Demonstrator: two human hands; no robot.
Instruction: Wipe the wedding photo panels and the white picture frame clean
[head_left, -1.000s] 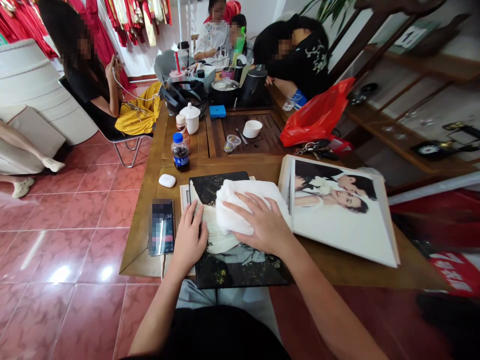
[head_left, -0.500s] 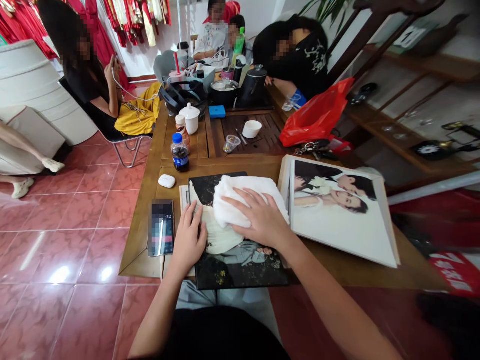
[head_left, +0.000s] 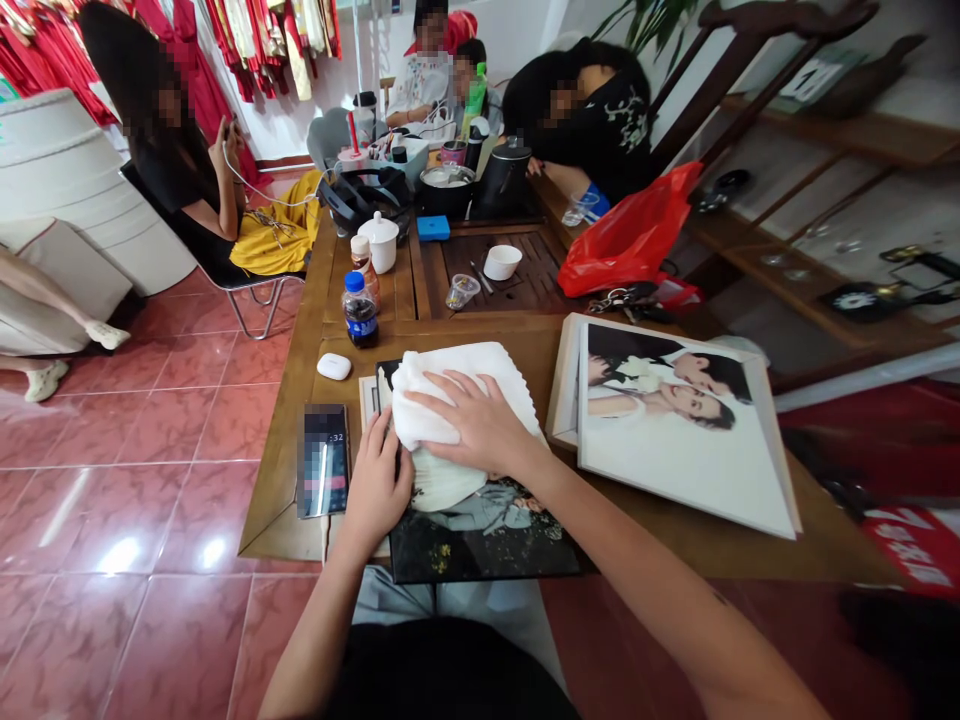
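On the desk (head_left: pixel 525 350), right hand (head_left: pixel 480 425): open, pressing flat on a white towel (head_left: pixel 435 395).
Left hand (head_left: pixel 379 480): open, fingers spread on a photo album (head_left: pixel 480 535) page, touching the towel.
Towel: on the album.
Beside left hand: phone (head_left: pixel 325 460).

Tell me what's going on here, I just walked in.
At a wooden table, a person's right hand presses a folded white towel onto a photo album page, and their left hand lies on the page beside the towel. A large portrait board of a couple lies to the right, and a phone lies to the left. Farther back, a seated person holds a phone near a tea tray.
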